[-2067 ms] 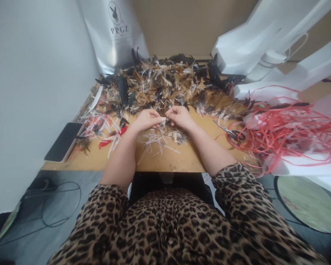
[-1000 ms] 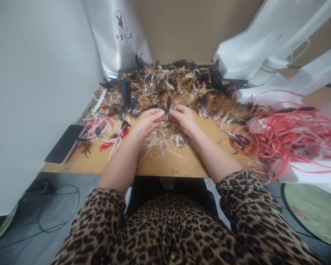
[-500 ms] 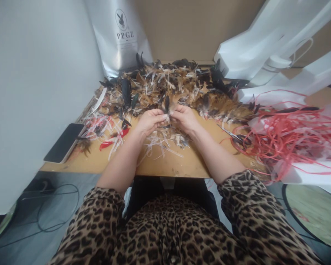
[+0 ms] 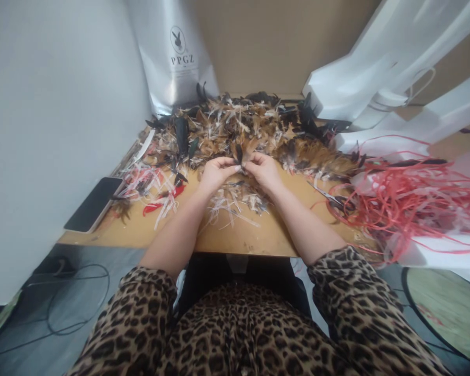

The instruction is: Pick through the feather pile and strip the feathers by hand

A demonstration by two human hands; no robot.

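Note:
Between my two hands stands a small bunch of feathers (image 4: 246, 148), brown with one dark feather at its left. My left hand (image 4: 218, 173) pinches the base of the bunch between thumb and fingers. From the other side my right hand (image 4: 261, 171) pinches the same base, its fingertips close to those of the left. The stems are hidden by the fingers. Just below the hands, white quill and ribbon scraps (image 4: 229, 204) lie on the wooden table (image 4: 243, 240). Behind them spreads a large heap of brown and black feathers (image 4: 223, 122).
A phone (image 4: 94, 203) lies at the table's left edge, near red and white scraps (image 4: 164, 201). To the right are scissors (image 4: 329, 194) and a tangle of red ribbon (image 4: 411, 203). A silver bag (image 4: 176, 73) stands at the back left, white packaging (image 4: 348, 78) at the back right.
The view has tilted slightly, so the scene sits a little lower. The fingers have shifted slightly at the base, and the brown feathers now fan out more visibly above them.

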